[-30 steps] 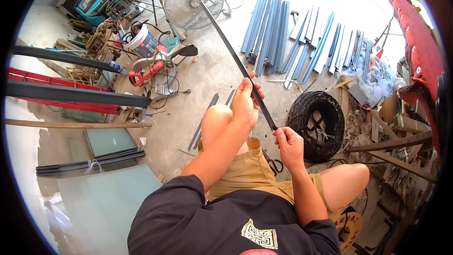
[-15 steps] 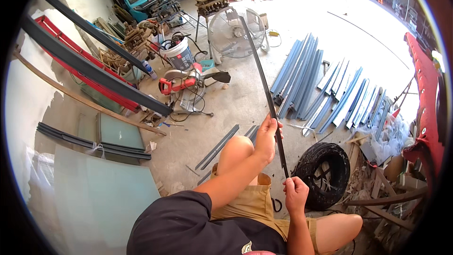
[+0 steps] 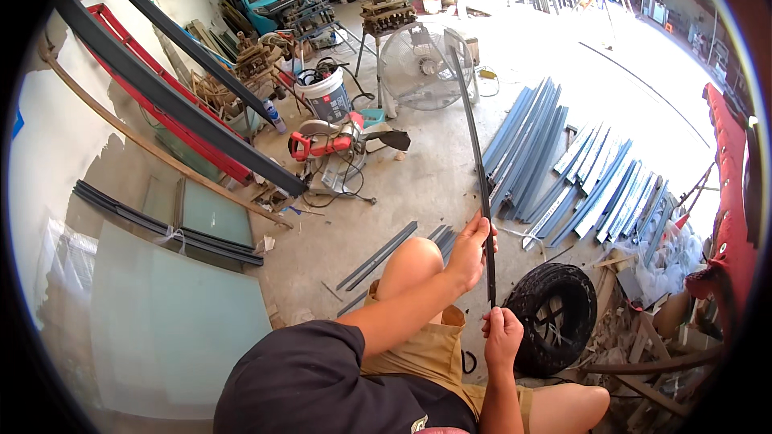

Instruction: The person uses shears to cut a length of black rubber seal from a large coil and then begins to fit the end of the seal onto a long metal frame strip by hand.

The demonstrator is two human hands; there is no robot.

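A long, thin dark metal profile (image 3: 476, 145) slants up and away from me toward the fan. My left hand (image 3: 470, 253) is closed around its lower part, above my bent knee. At the near end, the fingers of my right hand (image 3: 503, 331) are pinched together on the profile; whether they also grip something thin there is too small to tell. Just right of that hand stands a black tire (image 3: 581, 313). Several dark metal profiles (image 3: 378, 255) lie on the floor left of my knee.
Bundles of blue-grey profiles (image 3: 527, 153) cover the floor ahead right. A red miter saw (image 3: 330, 145), a white bucket (image 3: 326, 96) and a floor fan (image 3: 426, 64) stand ahead. Glass panes (image 3: 177, 313) lean at left beneath long dark beams (image 3: 173, 96). Scrap wood (image 3: 643, 337) lies right.
The view has shifted, so the surroundings sit slightly lower and farther right. Both hands keep their hold on the profile, which now stands a little steeper.
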